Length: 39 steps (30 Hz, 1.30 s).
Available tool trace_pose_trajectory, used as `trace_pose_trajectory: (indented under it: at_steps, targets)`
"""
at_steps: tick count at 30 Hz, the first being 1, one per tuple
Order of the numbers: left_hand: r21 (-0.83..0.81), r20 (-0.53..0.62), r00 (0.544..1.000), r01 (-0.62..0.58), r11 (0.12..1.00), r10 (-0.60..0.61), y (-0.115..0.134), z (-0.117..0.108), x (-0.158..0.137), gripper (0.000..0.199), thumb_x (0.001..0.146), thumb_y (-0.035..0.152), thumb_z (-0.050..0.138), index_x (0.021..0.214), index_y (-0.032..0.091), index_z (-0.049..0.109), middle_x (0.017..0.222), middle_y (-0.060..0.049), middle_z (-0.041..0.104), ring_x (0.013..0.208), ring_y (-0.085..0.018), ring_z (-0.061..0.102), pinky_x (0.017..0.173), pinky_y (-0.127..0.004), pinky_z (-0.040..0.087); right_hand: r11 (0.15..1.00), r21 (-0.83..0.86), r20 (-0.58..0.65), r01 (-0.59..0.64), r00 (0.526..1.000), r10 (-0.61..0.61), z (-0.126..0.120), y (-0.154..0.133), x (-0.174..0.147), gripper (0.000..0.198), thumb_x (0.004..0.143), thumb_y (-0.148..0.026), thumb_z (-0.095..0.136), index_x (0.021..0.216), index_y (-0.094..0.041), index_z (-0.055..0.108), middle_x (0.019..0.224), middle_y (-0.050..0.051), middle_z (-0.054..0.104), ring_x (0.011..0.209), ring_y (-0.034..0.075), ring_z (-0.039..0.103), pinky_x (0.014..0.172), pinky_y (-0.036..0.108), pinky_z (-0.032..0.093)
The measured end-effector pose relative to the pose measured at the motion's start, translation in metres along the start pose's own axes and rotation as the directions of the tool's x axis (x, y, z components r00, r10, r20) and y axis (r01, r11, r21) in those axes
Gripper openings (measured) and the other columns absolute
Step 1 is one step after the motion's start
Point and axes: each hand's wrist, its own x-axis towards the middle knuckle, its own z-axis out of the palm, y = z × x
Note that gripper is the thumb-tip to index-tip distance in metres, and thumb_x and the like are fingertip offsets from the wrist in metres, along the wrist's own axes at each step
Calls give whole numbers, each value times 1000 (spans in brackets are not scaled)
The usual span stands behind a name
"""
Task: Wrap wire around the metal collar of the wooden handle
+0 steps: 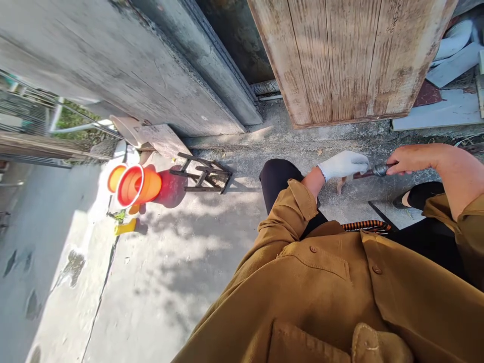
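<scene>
My left hand (346, 164), in a white knitted glove, is closed in front of my knees. A short tan piece (341, 185) pokes out beneath it, and the glove hides most of what it grips. Beside it, my bare right hand (406, 160) has its fingers wrapped round one end of a dark reddish rod (363, 174). Grey wire (380, 170) is wound in a thick bundle about the rod between the two hands. The rod's other end reaches the gloved fingertips; I cannot tell whether they touch it.
A black-and-orange woven seat edge (365, 225) shows between my legs. To the left stand a small dark wooden stool (206, 174), orange buckets (138, 186) and a yellow object (125, 227). A wooden panel (351, 60) leans ahead; white boards (446, 111) lie at right.
</scene>
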Motion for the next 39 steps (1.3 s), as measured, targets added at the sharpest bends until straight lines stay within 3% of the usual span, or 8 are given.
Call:
trace_pose_trajectory:
  at_steps: [3,11,16,20,24,28,34,39]
  targets:
    - [-92,60,998,-14,996,19,1,1,-1,28,99,33,67,108,12,82,105,-4,80,105,-19,70,104,-30,54,999,8,268,53,962,-53,4,-11,-8,51,82,-74,78,72,-24,70,72,7,69,69,23,60,68,38,43]
    - [-349,-11,1000,-24,937,22,-11,-1,4,31,97,39,77,105,10,81,108,-8,80,108,-21,71,109,-35,55,985,113,209,130,966,-151,-9,-22,-20,54,81,-77,78,79,-23,73,74,4,66,72,21,59,70,37,44]
    - [-476,-148,989,-53,878,-21,-16,-3,11,41,96,54,85,102,14,77,104,-8,79,89,-14,67,87,-28,54,901,379,-184,213,971,-152,-12,-18,-27,60,78,-80,85,82,-22,72,77,5,67,72,19,56,69,35,44]
    - [-473,-126,991,-96,876,41,-14,0,11,46,102,60,76,97,14,72,87,-3,70,67,-8,54,67,-24,43,678,601,-576,423,817,0,-11,-24,-27,61,81,-78,87,84,-22,64,84,7,65,73,16,51,67,33,44]
    - [-376,-4,998,-66,924,69,-4,2,4,40,103,53,72,100,14,75,80,-1,65,69,-10,55,69,-25,44,888,441,-609,133,770,187,-11,-21,-5,53,96,-74,74,87,-23,64,84,11,68,76,21,57,70,34,47]
    - [-249,-12,1000,5,969,-8,4,-2,-2,34,101,44,66,104,13,78,88,-3,70,74,-12,57,80,-30,49,940,-119,-457,-320,858,235,-9,-16,10,34,102,-54,70,98,-21,74,99,18,78,92,31,69,76,39,47]
    - [-210,-3,1000,-2,978,2,-9,-2,4,29,93,38,72,99,10,80,96,-5,75,96,-19,65,102,-35,52,998,-53,233,44,972,-30,1,-16,-4,37,95,-56,74,83,-22,74,80,8,75,73,23,65,72,37,46]
    - [-397,-94,995,-15,918,-24,-30,0,20,34,94,43,79,106,11,81,113,-10,79,115,-24,70,115,-42,52,959,226,90,172,976,-197,-6,-12,-10,57,82,-79,81,84,-22,74,75,3,68,72,19,59,71,35,46]
